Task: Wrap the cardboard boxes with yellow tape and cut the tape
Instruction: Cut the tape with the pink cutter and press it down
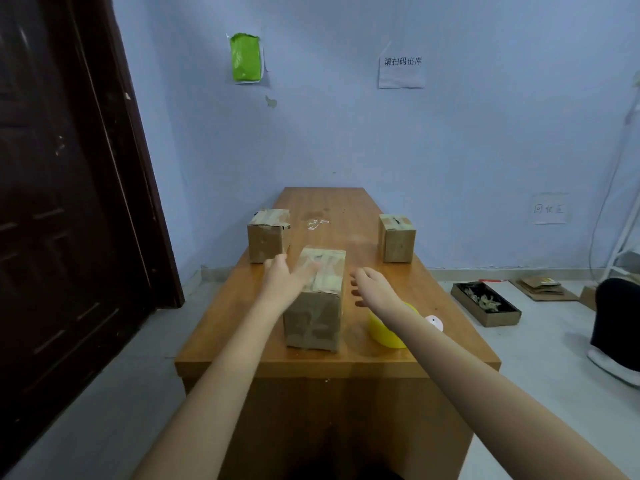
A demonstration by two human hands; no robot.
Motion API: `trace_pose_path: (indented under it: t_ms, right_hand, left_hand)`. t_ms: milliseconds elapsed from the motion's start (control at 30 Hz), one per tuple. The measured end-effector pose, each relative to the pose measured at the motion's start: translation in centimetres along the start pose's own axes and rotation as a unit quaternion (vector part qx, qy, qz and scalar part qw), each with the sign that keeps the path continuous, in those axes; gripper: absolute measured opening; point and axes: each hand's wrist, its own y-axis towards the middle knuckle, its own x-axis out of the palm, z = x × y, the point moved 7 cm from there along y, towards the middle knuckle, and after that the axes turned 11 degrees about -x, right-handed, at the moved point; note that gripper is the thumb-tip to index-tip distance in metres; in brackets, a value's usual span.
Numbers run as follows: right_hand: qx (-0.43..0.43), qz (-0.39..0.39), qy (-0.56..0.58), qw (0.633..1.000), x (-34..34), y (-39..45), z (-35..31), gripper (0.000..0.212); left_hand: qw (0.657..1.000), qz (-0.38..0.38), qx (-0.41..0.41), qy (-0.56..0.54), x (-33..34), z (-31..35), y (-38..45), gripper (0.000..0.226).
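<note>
Near cardboard box (314,299): upright at table (221,337) centre, long axis vertical, between both hands. Left hand (284,280): fingers spread, empty, reaching onto the box's top left edge at about 10 o'clock, seemingly touching. Right hand (372,285): fingers spread, empty, just beside the box at 3 o'clock, apart from it. Yellow tape roll (384,332): at 4 o'clock from the box, under the right forearm, so likely the right hand's pick. Two further boxes at 11 o'clock (268,235) and 1 o'clock (396,239), well apart.
</note>
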Motion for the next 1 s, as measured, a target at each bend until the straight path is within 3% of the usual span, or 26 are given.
trace_pose_path:
  t_ms: [133,200,300,500,700,1000]
  right_hand:
    - [0.034,-0.069,-0.013,0.997,1.4,-0.1,-0.7,0.048]
    - [0.059,-0.115,-0.046,0.991,2.7,-0.1,-0.6,0.063]
    - [0.093,-0.129,-0.065,0.985,4.1,0.4,-0.6,0.072]
    - [0.101,-0.073,-0.072,0.990,2.3,4.7,-2.9,0.060]
    - [0.069,0.000,-0.098,0.993,-0.1,10.2,-3.8,0.060]
    - [0.062,-0.001,-0.174,0.983,2.8,16.0,1.4,0.049]
  left_hand:
    - [0.988,-0.112,-0.095,-0.057,0.9,-3.1,1.1,0.105]
    - [0.984,-0.131,-0.100,-0.067,1.6,-2.9,1.1,0.093]
    - [0.989,-0.108,-0.096,-0.035,2.1,-1.7,1.9,0.067]
    - [0.995,-0.078,-0.056,0.043,2.2,3.3,4.6,0.050]
    - [0.998,-0.038,-0.028,0.050,3.5,7.0,8.6,0.046]
    - [0.995,-0.001,-0.075,0.060,7.5,2.5,15.2,0.051]
